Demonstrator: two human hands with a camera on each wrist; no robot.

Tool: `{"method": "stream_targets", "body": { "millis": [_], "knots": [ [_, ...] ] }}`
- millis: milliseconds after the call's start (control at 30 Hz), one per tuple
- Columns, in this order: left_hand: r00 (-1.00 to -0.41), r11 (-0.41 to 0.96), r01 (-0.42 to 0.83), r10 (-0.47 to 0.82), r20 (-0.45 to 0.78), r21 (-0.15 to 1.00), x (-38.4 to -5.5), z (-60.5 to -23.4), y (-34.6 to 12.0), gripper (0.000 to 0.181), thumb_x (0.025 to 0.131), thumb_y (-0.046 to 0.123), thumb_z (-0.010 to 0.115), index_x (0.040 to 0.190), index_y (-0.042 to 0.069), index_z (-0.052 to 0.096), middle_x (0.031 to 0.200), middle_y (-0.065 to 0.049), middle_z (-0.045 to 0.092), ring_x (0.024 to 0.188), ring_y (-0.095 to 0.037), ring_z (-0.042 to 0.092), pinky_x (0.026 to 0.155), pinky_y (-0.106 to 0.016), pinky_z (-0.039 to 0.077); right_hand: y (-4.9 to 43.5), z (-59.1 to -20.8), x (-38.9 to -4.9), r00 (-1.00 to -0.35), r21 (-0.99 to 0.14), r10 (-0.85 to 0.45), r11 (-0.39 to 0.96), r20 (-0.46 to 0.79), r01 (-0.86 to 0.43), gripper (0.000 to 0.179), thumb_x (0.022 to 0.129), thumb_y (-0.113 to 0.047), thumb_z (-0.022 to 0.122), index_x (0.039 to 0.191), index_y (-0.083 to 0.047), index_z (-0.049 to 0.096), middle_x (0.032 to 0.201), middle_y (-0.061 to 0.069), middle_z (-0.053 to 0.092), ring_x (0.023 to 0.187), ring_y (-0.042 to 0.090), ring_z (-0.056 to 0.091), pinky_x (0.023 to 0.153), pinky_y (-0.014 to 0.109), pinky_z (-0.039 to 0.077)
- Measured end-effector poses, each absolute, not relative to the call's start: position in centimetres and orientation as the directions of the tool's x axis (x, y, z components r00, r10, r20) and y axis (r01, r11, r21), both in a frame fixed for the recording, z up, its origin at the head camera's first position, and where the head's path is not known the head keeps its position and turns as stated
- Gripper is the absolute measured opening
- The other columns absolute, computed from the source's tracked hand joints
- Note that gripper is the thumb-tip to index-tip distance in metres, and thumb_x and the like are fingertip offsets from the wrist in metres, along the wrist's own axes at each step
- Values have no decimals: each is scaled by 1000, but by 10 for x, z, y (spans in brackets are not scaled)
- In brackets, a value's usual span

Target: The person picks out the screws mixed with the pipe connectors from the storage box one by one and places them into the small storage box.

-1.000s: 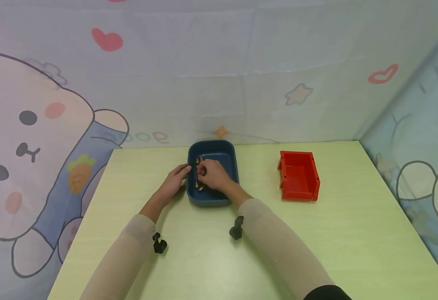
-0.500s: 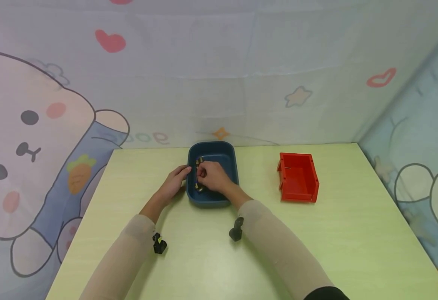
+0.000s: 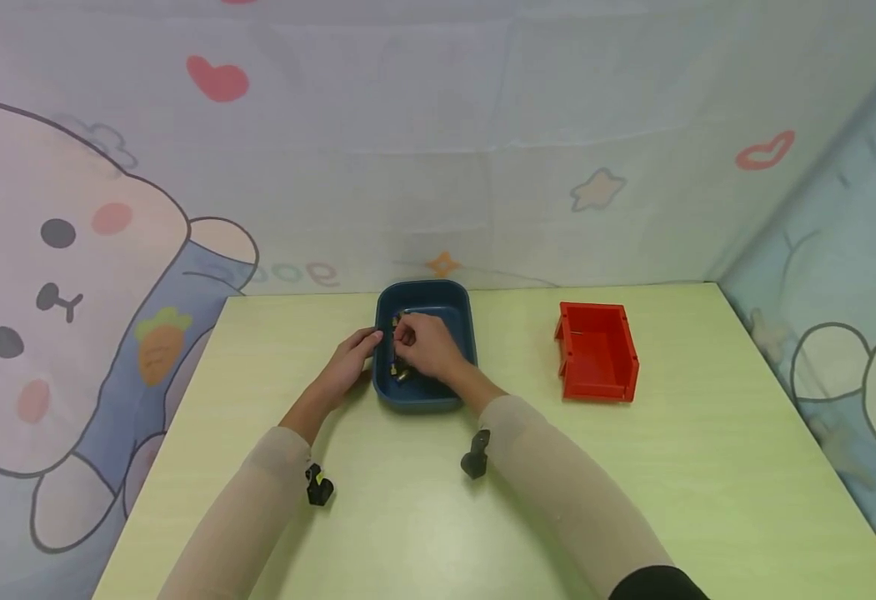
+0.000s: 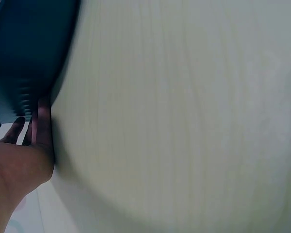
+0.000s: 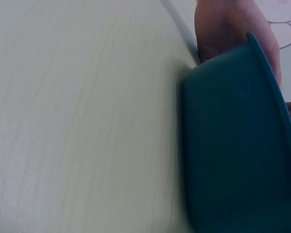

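Though partly hidden by the right hand [image 3: 427, 346], visible enough along the left inner side of the dark blue plastic tub [image 3: 418, 407]: a few small brass-coloured fittings [image 3: 403, 375], some beyond the fingers, some on the nearer side. Exact count and shape too small to make out.

Right hand: reaching down into the tub, fingers curled, thumb and forefinger drawn close together at the fittings. Cannot tell whether pinching one; fingertips masked in the head view, mostly hidden behind the tub wall in the right wrist view. Left hand [image 3: 351, 358]: fingers fairly straight, laid against the tub's outer left wall and up to the rim, apparently steadying.

Handling, by judgement: fittings likely light to lift but dense for their size, hard, stiff, hardly fragile. Smooth-looking, so probably inclined to slip or roll on the tub floor. Take hold across the middle of the body, thumb against forefinger, rather than by an end. Tub likely light and apt to skid, hence worth bracing at the rim.

Well to the right on the worktop [image 3: 708, 467]: red plastic bin [image 3: 595, 358], apart from tub and hands.
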State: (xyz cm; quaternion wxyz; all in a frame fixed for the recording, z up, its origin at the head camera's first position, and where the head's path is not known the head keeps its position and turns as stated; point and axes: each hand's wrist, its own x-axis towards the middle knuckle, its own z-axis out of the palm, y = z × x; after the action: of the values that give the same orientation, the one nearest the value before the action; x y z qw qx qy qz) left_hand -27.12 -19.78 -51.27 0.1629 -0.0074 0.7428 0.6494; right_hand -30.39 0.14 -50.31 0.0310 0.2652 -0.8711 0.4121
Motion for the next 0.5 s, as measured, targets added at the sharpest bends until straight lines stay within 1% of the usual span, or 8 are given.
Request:
{"method": "stream_targets", "body": {
  "millis": [233, 500],
  "knots": [
    [-946, 154, -226, 199, -254, 962, -273, -513, -196, 67, 114, 46, 46, 165, 5, 34, 168, -16, 36, 155, -35, 33, 123, -55, 34, 3, -501, -305, -877, -738, -417, 509, 239, -443, 5, 95, -8, 77, 94, -7, 73, 88, 3, 71, 80, 15, 65, 74, 25, 56],
    [-948, 149, -230, 188, -256, 962, -272, -514, -197, 66, 114, 46, 46, 164, 4, 35, 165, -17, 39, 154, -35, 35, 123, -55, 35, 10, -497, -304, -850, -719, -467, 501, 245, -482, 5, 94, -8, 77, 92, -7, 73, 85, 2, 71, 78, 13, 65, 72, 22, 54]
  ]
}}
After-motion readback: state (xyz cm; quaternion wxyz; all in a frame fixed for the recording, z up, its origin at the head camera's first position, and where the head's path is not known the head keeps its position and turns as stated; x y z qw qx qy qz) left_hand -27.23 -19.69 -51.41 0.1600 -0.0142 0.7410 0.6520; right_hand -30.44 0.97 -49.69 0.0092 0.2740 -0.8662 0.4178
